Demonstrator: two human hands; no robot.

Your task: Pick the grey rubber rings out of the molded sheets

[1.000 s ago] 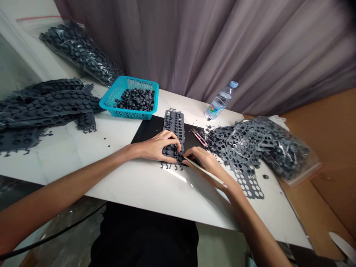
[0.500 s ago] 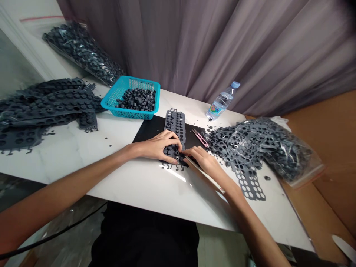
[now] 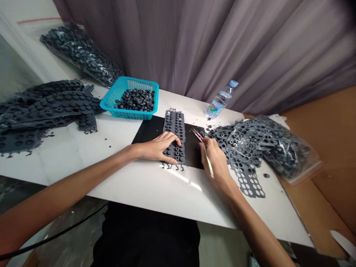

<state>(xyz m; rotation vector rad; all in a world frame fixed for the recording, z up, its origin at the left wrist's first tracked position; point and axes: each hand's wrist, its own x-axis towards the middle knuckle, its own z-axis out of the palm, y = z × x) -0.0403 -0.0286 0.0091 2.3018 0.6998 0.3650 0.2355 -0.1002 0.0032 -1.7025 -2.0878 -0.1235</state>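
Note:
A dark grey rubber strip (image 3: 175, 126) studded with small round parts lies on a black mat (image 3: 150, 129) in the middle of the white table (image 3: 133, 181). My left hand (image 3: 158, 148) lies on the strip's near end, fingers pressed down on it. My right hand (image 3: 214, 159) is to the right of the strip, closed round a thin pale stick (image 3: 208, 163) whose tip points toward the pink-handled snips (image 3: 198, 135) on the mat's right edge.
A turquoise basket (image 3: 111, 100) with loose grey parts stands behind the mat. Stacked rubber strips (image 3: 41, 107) lie at left, a bagged pile (image 3: 80, 52) at back left. Punched-out sheets and a bag (image 3: 264, 144) fill the right. A water bottle (image 3: 219, 102) stands at the back.
My right hand has lifted off the strip's near end and swung right and away, toward the snips, with the stick still in it. My left hand has stayed on the strip.

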